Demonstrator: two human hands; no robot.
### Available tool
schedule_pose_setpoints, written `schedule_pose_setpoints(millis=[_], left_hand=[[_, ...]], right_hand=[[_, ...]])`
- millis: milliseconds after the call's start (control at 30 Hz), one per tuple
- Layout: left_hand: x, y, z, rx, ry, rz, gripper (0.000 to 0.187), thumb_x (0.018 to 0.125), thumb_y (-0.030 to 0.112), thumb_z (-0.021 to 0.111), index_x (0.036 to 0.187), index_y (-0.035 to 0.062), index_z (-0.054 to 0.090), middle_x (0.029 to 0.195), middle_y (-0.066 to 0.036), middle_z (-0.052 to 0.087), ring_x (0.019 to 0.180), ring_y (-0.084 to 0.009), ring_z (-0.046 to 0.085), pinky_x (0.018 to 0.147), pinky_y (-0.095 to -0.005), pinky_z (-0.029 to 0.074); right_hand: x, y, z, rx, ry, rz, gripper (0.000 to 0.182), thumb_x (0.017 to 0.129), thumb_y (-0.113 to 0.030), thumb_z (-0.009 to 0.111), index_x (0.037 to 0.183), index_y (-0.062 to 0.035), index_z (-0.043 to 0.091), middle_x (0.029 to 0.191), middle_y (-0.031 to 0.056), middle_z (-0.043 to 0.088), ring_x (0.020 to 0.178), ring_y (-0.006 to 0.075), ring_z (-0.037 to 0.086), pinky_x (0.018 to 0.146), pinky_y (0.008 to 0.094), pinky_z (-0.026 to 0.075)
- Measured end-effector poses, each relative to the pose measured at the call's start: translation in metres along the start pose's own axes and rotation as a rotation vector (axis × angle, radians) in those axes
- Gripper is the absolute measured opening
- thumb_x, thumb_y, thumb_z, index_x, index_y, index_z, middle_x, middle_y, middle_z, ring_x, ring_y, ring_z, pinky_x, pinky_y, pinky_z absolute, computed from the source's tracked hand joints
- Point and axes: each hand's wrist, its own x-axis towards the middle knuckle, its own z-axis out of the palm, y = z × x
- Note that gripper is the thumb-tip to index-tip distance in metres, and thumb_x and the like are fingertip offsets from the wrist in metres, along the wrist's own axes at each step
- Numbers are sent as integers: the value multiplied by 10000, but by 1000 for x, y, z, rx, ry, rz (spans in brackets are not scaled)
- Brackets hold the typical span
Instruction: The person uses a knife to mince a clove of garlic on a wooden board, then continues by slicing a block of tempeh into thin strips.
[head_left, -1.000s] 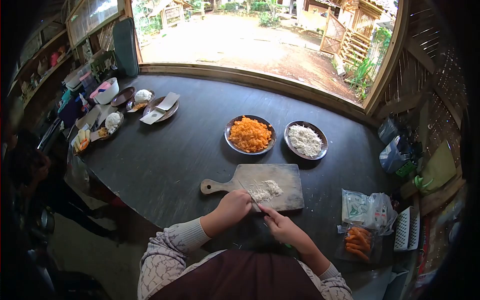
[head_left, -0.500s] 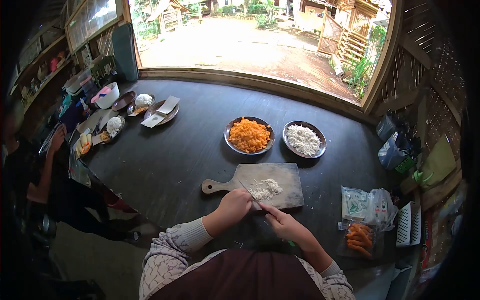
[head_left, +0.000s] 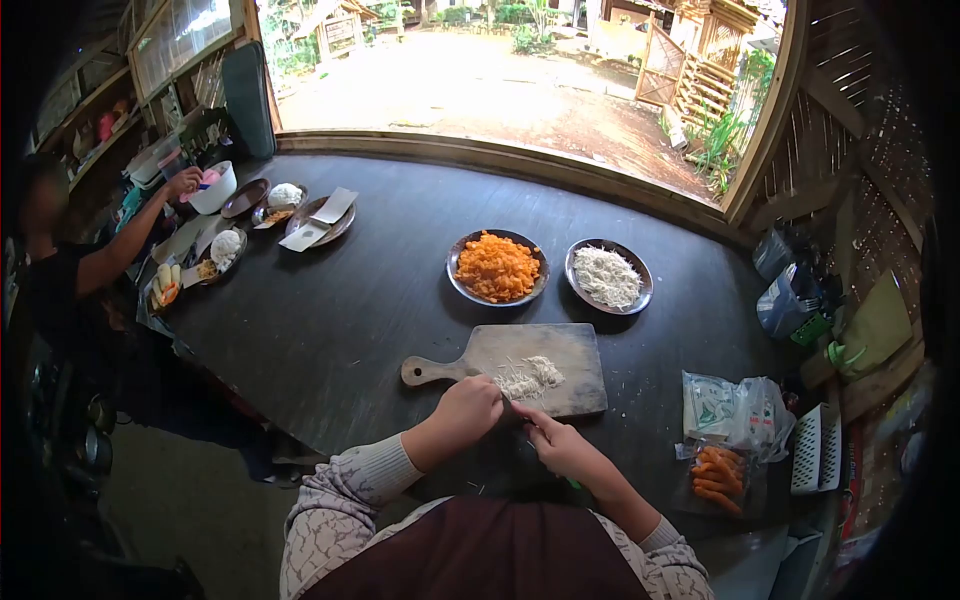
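On the wooden cutting board lies a small heap of white shreds. My right hand is closed round a knife at the board's near edge, and a bit of green shows below its palm. My left hand is beside the shreds with its fingers curled in against the blade; what they pinch, if anything, is hidden. Behind the board stand a plate of chopped orange pieces and a plate of white shreds.
Plastic packets, a bag of orange sticks and a white basket are at right. Rice plates and a plate with papers occupy the left. Another person stands there, one hand at a white tub.
The knife blade has drawn back, so less of it shows past my left hand. The other person has come nearer the table and reached to the white tub. My hands have barely moved.
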Motion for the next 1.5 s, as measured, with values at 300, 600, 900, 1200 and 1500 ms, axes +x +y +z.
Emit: schedule_pose_setpoints(millis=[300,600,900,1200,1500], left_hand=[[1,0,-5,-19,-27,-18,145,729,120,610,749,-9,671,816,-171,633,774,-333,625,718,-411,505],[1,-1,-2,-12,-8,-11,146,736,115,603,734,-13,672,805,-171,635,755,-336,626,714,-409,506],[-1,-3,0,-8,5,-2,144,746,114,603,743,-18,663,810,-171,636,775,-333,624,717,-407,502],[0,-1,-3,-20,-13,-16,135,749,107,599,745,-15,656,804,-172,626,772,-341,619,714,-418,497],[0,-1,1,1,1,3,132,760,97,594,732,-24,640,789,-177,624,767,-345,617,709,-422,495]], right_hand=[[-2,9,2,-1,26,-80,430,976,-259,450,1404,-277,406,676,109,566,544,132,525,601,288,484],[-5,-4,0,-26,-1,15,433,978,-239,434,1406,-284,395,689,121,577,550,140,527,610,293,482],[-1,-1,-4,34,-14,56,439,976,-236,445,1411,-275,399,621,63,498,539,98,456,561,264,443],[-7,-8,-4,9,-48,69,438,977,-236,437,1412,-278,395,624,64,507,537,104,465,564,275,454],[0,-2,1,-4,-23,17,446,974,-225,423,1412,-297,373,560,20,479,458,91,476,458,260,436]])
